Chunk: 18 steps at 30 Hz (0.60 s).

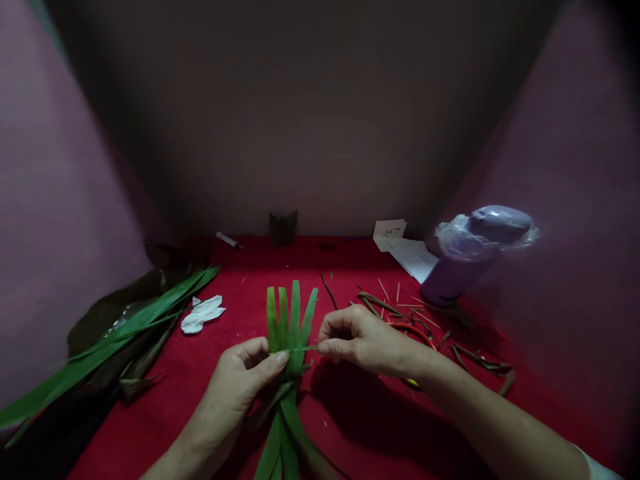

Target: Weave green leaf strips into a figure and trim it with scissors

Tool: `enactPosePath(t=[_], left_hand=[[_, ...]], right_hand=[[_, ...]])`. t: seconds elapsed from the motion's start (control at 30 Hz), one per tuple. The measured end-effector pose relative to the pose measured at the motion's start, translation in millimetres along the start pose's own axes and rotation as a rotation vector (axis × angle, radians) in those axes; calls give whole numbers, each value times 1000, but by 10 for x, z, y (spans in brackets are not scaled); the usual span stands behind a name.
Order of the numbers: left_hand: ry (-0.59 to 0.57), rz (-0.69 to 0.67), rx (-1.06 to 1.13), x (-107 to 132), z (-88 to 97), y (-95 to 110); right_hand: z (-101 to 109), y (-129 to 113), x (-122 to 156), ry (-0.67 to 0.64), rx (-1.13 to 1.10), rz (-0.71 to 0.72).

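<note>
A bundle of green leaf strips (295,320) stands fanned out in front of me, with several tips pointing away and longer leaf ends trailing toward me. My left hand (245,373) is closed on the bundle's middle, thumb pressed on top. My right hand (357,340) pinches the end of a thin green strip (307,348) that runs across the leaves from beneath my left thumb. Behind the left fingers, part of the bundle is hidden.
Long green leaves (145,313) lie at the left beside a crumpled white tissue (203,314). A syringe (229,240) lies at the back. On the right are dry leaf scraps (483,363), toothpicks (383,289), red-handled scissors (415,328), white papers (413,259) and a plastic-wrapped purple container (457,273).
</note>
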<state>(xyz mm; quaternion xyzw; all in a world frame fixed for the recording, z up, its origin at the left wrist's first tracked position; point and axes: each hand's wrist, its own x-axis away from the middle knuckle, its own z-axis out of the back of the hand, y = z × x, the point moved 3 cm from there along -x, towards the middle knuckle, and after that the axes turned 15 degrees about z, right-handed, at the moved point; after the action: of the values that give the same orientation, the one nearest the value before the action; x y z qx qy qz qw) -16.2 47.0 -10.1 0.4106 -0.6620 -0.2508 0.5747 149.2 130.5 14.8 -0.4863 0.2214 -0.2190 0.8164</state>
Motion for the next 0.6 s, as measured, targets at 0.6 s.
enactPosePath(t=[0.6], left_hand=[[-23, 21, 25, -7, 9, -29]], right_hand=[[-37, 39, -21, 4, -107, -18]])
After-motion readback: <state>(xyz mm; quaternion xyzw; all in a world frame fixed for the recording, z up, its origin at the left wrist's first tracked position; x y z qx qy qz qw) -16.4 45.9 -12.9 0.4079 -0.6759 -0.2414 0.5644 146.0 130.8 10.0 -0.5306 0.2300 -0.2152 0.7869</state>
